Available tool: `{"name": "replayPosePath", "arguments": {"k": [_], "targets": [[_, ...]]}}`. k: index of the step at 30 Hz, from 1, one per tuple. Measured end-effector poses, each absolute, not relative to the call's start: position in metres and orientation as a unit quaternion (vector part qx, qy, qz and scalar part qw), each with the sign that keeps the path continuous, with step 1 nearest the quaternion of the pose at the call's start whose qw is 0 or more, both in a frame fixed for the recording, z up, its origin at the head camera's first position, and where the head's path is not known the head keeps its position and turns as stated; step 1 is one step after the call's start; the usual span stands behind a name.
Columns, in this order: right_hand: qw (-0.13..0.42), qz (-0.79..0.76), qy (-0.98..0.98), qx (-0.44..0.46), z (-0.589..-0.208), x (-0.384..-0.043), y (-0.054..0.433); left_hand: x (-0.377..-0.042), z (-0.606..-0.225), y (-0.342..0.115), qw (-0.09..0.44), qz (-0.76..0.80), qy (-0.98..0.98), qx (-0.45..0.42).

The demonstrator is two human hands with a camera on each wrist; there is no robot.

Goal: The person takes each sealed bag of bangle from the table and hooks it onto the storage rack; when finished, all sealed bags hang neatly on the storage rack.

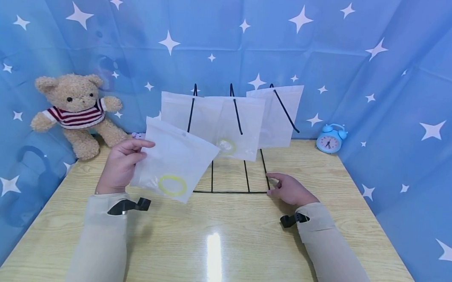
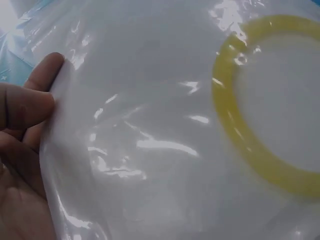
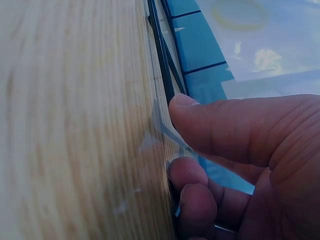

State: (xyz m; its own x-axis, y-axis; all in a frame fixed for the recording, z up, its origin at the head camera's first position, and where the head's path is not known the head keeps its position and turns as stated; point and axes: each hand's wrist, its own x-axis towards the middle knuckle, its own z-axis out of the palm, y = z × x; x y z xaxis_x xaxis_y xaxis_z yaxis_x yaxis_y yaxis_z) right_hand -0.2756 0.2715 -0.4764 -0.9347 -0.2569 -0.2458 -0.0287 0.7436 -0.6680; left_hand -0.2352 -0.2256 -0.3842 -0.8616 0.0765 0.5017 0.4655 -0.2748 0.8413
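Observation:
My left hand (image 1: 122, 163) pinches the left edge of a translucent white plastic bag (image 1: 175, 155), thumb on the near face. The bag is tilted, and a yellow ring (image 1: 172, 185) shows through its lower part; the left wrist view shows the ring (image 2: 227, 100) up close. Behind it stands a black wire rack (image 1: 231, 192) with upward-slanting hooks. Similar bags hang from the hooks, among them a middle bag (image 1: 247, 125) with a pale yellow ring inside and a right bag (image 1: 285, 114). At the rack's front right corner, my right hand (image 1: 290, 189) grips the wire between thumb and curled fingers.
A teddy bear (image 1: 74, 103) in a striped sweater sits at the back left, beside a small purple item (image 1: 138, 135). A blue alarm clock (image 1: 330, 139) stands at the back right. Starry blue curtains (image 1: 217, 12) enclose the wooden table (image 1: 178, 249).

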Motion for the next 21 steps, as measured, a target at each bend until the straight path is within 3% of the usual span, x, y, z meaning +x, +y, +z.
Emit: {"name": "replayPosePath", "arguments": {"k": [21], "targets": [[0.170,-0.349,0.919,-0.073,-0.473,-0.273,0.269,-0.240,-0.387,-0.214,0.107,-0.727,-0.648,-0.200]]}}
